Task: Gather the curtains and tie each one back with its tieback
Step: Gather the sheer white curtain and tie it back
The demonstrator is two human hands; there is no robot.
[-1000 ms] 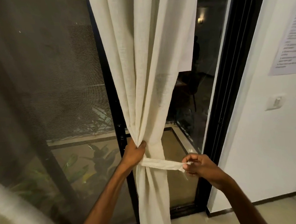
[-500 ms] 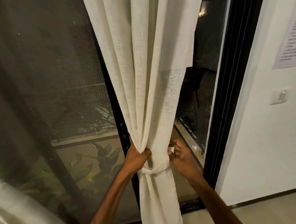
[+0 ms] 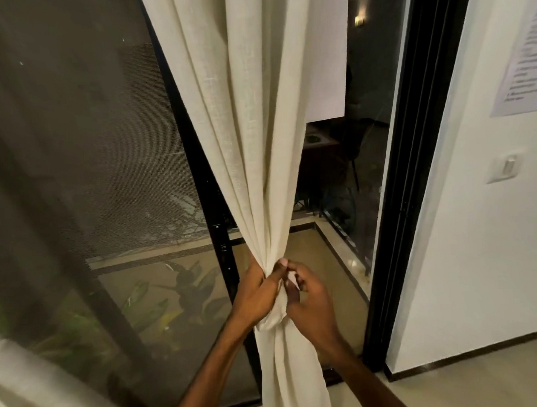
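Now both hands meet, left hand (image 3: 255,292) gripping curtain (image 3: 258,148), right hand (image 3: 309,297) newly pinching tieback (image 3: 274,315).

The curtain (image 3: 251,142) is matt cream cloth with a coarse, linen-like weave. The door frame (image 3: 414,164) looks like smooth black metal, its glass (image 3: 365,167) glossy. The wall (image 3: 481,254) is matt white.

head cam: I'm looking forward and down from the wearer's head | facing the glass door (image 3: 104,180) and cream curtain (image 3: 257,141) | sitting close, hands mid-frame | wall (image 3: 481,254) edging right | no second view sharing.
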